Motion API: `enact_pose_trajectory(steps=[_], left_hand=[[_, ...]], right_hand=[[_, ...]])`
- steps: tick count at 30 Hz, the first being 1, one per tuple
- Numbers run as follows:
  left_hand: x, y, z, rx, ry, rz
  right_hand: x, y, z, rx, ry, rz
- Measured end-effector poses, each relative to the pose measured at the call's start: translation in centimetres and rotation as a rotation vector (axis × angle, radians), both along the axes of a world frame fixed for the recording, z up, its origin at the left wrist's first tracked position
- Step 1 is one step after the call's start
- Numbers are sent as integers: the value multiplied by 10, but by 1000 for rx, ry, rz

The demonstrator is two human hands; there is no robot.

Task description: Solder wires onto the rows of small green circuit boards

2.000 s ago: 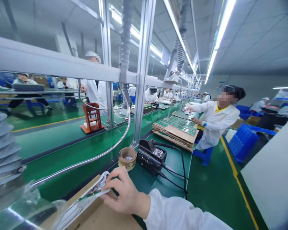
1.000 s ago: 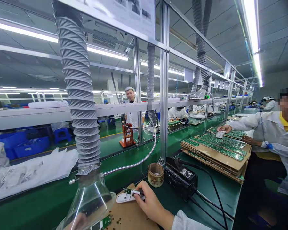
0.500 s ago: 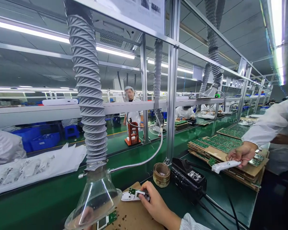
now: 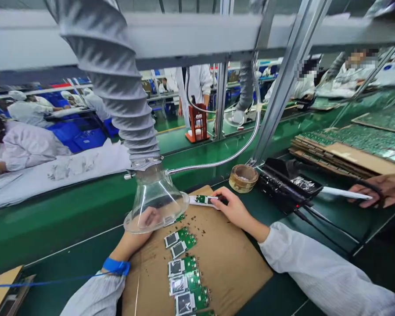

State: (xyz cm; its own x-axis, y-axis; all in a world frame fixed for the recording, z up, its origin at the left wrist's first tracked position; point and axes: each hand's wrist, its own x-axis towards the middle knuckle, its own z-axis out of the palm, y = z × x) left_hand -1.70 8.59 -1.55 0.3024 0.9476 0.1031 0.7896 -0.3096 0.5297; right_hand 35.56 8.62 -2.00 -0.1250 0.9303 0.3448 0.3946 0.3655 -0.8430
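Observation:
My right hand [image 4: 230,206] is closed on the near end of a white plastic casing [image 4: 193,200] with a small green circuit board in it, just right of the clear extraction hood [image 4: 158,206]. Behind the hood's clear wall my left hand [image 4: 149,217] shows with its fingers curled; whether they hold something is hidden. A blue wrist strap [image 4: 116,266] circles my left wrist. Below both hands, several green circuit boards with small screens [image 4: 181,266] lie in a column on a brown cardboard sheet [image 4: 230,272]. Dark crumbs dot the cardboard.
A ribbed grey duct [image 4: 118,87] comes down to the hood. Beyond the cardboard stand a round tan pot [image 4: 243,178] and a black solder-filled box [image 4: 283,184] with cables. At right, another person's hand [image 4: 382,188] holds a white casing [image 4: 345,193] near stacked board panels [image 4: 349,153].
The view has tilted down, bringing both my forearms and the column of boards into sight. My right hand keeps its hold on the casing. The other person's hand has moved nearer the black box.

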Motion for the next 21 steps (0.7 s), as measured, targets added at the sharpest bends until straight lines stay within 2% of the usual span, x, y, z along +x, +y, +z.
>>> enact_pose_trajectory(steps=[6,13,21], left_hand=[[-10,2,-14,2,-60,34],[-9,0,-5,-53,-24,66],[-10,-4,-7,-31,4,109]], right_hand=[[-2,-1,1,-52,34,4],[-4,0,1,-80,36,46],[-3,-3,6,-106,34,54]])
